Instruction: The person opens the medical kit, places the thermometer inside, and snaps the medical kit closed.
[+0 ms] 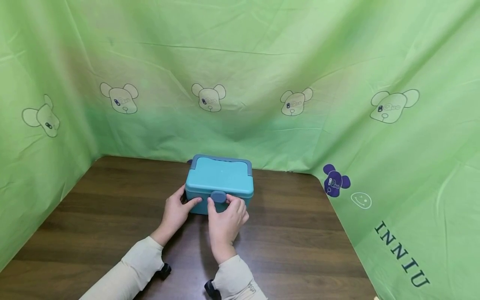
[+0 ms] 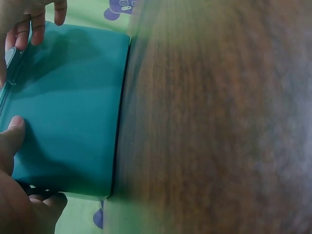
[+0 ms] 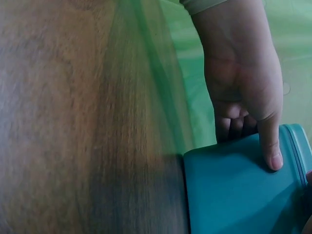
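Observation:
A teal lunch box [image 1: 221, 175] with a blue-grey handle [image 1: 221, 158] folded along its lid stands upright and closed at the table's far side. My left hand [image 1: 176, 211] grips its left end, thumb on the front wall, fingers round the side; the right wrist view shows that thumb [image 3: 274, 158] pressed flat. At the front, my right hand [image 1: 226, 223] pinches the blue-grey latch [image 1: 218, 196], thumb at its lower left and forefinger at its right edge. In the left wrist view the right hand's other fingers [image 2: 38, 29] hang bent near the box's far corner.
Brown wood-grain table [image 1: 292, 233] lies under the box and both forearms. A green cloth [image 1: 255, 50] printed with bear heads hangs along the back and both sides, close behind the box. Black straps [image 1: 163, 271] with cameras sit on the wrists.

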A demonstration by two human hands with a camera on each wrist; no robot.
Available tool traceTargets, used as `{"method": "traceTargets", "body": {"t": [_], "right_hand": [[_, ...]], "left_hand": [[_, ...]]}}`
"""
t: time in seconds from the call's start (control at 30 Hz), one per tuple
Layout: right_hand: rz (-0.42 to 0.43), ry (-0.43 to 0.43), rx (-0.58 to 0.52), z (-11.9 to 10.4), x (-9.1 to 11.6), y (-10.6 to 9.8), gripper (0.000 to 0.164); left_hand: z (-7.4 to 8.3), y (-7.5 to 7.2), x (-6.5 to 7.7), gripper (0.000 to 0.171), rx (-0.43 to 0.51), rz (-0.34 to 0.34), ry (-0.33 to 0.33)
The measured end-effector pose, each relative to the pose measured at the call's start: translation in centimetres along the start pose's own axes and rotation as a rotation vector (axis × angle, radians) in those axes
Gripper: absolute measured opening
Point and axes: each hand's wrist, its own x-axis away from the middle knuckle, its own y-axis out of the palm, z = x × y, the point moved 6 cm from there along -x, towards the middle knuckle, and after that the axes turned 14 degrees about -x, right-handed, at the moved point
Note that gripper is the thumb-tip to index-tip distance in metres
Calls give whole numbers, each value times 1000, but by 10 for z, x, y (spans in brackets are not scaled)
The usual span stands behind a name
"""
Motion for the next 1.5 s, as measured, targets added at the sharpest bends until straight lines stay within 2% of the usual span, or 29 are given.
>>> {"method": "traceTargets", "body": {"t": [0.57,1.2,1.5], "right_hand": [[17,9,15,-2,-3,2,51],[-17,114,-12,2,1,1,51],[-22,131,-12,3,2,0,51]], "left_hand": [[-3,1,0,81,-2,12,13],[-2,1,3,79,2,-5,1],[-2,0,3,77,11,-5,6]]}}
